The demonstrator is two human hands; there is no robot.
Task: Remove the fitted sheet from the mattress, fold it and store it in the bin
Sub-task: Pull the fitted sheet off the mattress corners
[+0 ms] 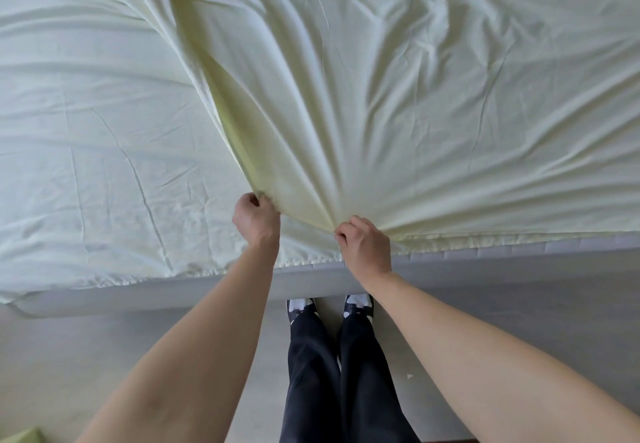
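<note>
Left hand [255,221] and right hand [363,242] both pinch pale fitted sheet [346,113] at mattress [485,255] near edge, fabric bunched in folds between them; person stands on grey floor [104,356]

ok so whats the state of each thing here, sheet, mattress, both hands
pale yellow fitted sheet: loose, wrinkled, pulled into a raised fold
grey quilted mattress: near side edge uncovered
left hand: pinching the fold
right hand: pinching the sheet near the mattress edge

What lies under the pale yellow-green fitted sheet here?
Under the pale yellow-green fitted sheet, only the grey quilted mattress side shows along the near edge. The mattress top is covered. Both hands pinch the sheet.
</note>
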